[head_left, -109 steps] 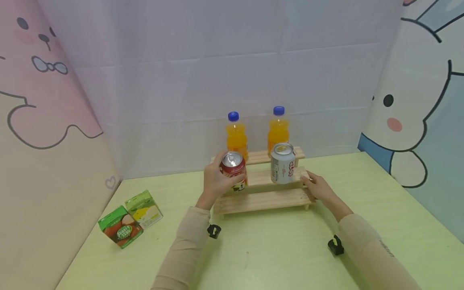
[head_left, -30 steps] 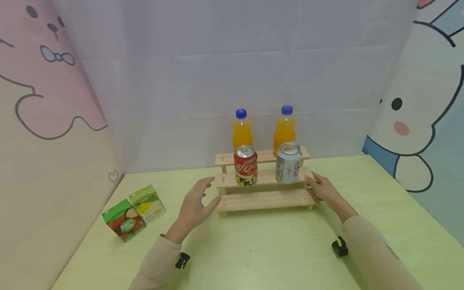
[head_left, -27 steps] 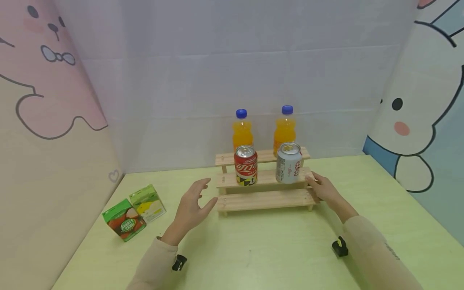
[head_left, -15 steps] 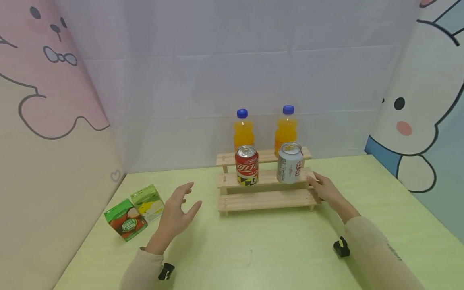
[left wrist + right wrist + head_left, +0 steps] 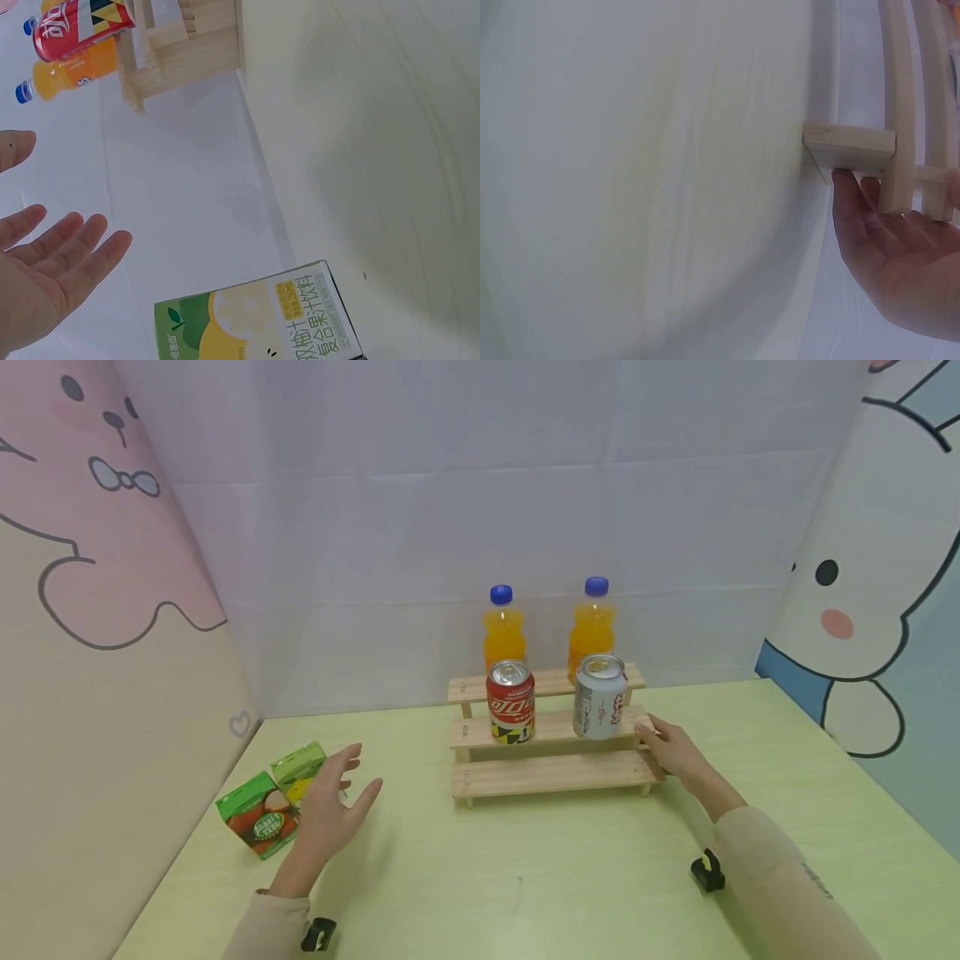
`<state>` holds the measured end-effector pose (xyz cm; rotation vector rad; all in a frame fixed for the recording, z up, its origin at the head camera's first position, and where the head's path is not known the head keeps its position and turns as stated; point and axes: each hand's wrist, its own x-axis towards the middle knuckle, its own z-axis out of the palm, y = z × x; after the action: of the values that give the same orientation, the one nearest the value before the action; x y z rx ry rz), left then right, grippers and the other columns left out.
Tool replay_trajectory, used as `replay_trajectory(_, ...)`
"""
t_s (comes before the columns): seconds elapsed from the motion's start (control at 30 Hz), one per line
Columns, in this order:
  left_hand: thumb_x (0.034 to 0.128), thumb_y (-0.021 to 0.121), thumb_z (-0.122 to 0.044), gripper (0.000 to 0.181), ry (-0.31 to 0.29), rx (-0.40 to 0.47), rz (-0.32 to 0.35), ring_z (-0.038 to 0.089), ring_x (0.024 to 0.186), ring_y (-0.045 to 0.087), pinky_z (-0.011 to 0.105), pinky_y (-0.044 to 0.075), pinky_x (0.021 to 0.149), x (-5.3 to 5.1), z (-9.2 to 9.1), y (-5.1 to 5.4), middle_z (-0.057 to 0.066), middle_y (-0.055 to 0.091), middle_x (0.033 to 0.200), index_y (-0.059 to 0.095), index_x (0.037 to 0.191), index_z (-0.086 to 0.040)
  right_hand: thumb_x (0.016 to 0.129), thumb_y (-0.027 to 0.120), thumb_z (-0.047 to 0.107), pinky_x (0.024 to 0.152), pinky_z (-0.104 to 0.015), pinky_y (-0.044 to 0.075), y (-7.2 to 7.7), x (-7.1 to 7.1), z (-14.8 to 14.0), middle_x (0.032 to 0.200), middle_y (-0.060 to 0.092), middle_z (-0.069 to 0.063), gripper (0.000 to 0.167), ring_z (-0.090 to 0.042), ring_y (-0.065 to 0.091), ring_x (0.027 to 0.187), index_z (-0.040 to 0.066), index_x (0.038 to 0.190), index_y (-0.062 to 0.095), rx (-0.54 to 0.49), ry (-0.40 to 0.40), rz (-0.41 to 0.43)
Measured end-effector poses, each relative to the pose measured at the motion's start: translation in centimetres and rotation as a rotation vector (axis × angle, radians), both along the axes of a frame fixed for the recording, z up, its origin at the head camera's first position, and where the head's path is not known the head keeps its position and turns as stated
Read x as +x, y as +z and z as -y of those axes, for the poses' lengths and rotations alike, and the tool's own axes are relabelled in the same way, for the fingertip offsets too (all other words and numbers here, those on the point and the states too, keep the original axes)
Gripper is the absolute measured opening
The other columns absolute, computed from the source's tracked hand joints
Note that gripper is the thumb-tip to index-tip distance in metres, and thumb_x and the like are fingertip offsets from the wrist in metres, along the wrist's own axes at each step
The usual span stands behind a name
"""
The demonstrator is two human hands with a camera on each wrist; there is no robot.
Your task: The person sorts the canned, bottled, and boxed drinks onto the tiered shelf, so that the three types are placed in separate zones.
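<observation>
My left hand [image 5: 327, 810] hovers with parted fingers beside two juice cartons on the left, holding nothing. It partly covers the light green carton [image 5: 297, 766] in the head view; the left wrist view shows that carton's [image 5: 259, 319] printed fruit front. Left of the hand lies the darker green and red carton [image 5: 258, 815]. At the right end of a three-step wooden rack [image 5: 555, 774], my right hand [image 5: 671, 756] grips the side; in the right wrist view its fingers curl about the rack's end [image 5: 851, 142]. A red can [image 5: 512, 706] and a silver-white can [image 5: 599, 700] stand on the middle step.
Two orange drink bottles with blue caps, the left one [image 5: 503, 635] and the right one [image 5: 592, 631], stand on the top step behind the cans. A pale curtain [image 5: 360, 568] rises behind the table [image 5: 465, 877]. Printed walls flank both sides.
My left hand set the red can on the middle step, let go, and moved left and down to the juice cartons. My right hand kept its place on the rack.
</observation>
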<state>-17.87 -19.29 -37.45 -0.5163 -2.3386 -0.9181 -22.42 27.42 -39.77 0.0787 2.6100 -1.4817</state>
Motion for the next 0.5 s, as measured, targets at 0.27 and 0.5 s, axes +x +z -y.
replay_trajectory(0.27,0.0667,0.076,0.000,0.054,0.086,-0.015,-0.099,0.038,0.089,0.058,0.048,0.051,0.064,-0.3,1.8,0.3,0.025,0.059,0.104,0.053,0.115,0.010,0.098,0.029,0.042,0.094,-0.051,0.035,0.0,0.0,-0.1,0.140,0.023,-0.033,0.066,-0.042,0.029,0.123,-0.001,0.144,0.008,-0.010,0.001,-0.006)
replay_trajectory(0.5,0.0701,0.075,-0.007,0.056,0.203,-0.026,-0.013,0.043,0.102,0.052,0.054,0.043,0.080,-0.4,3.9,1.0,0.026,0.054,0.117,0.051,0.119,0.007,0.099,0.029,0.039,0.074,-0.034,0.042,0.0,0.0,-0.1,0.138,0.027,-0.033,0.064,-0.033,0.040,0.105,-0.001,0.144,0.009,-0.008,0.008,-0.018)
